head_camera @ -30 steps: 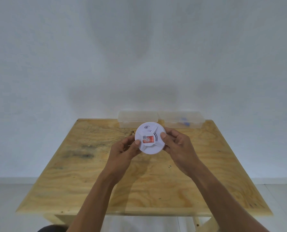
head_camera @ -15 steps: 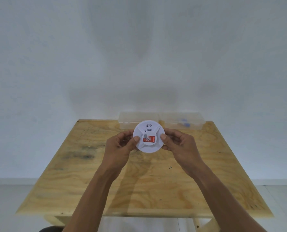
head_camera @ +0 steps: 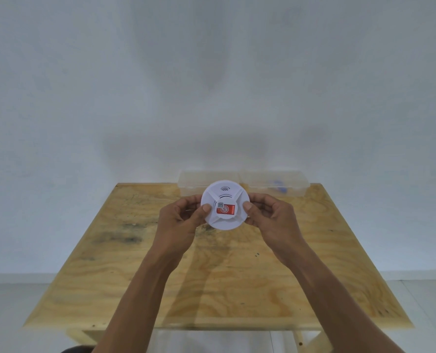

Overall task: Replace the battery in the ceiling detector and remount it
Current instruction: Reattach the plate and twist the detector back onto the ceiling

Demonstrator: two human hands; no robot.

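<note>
Head view: the detector (head_camera: 225,204), a round white plastic disc, is being held up in the air above the far half of the tabletop (head_camera: 212,276), its face tilted toward the camera. It is being gripped at opposite edges, with the left hand (head_camera: 184,220) on its left rim and the right hand (head_camera: 270,217) on its right rim. Both sets of fingers (head_camera: 206,208) are being kept closed on it, a thumb pressed on the front at each side and the other fingers curled behind the body.

A red label with a small code sticker is being shown near the middle of the face, and arc marks are being shown above it. Raised ribs are seen running out toward the rim.

By its look, the disc is being judged light, stiff and smooth, so a slip is being counted as possible under a loose pinch. The rim is being judged the best place to take hold, since a twist of the shell may be needed to open it.

Behind it, a clear plastic box (head_camera: 275,183) is being seen at the back edge of the tabletop, with something blue inside that cannot be made out. The back of the disc, any battery bay and the ceiling mount are being hidden or left out of view. Whether a battery is fitted cannot be told.
</note>
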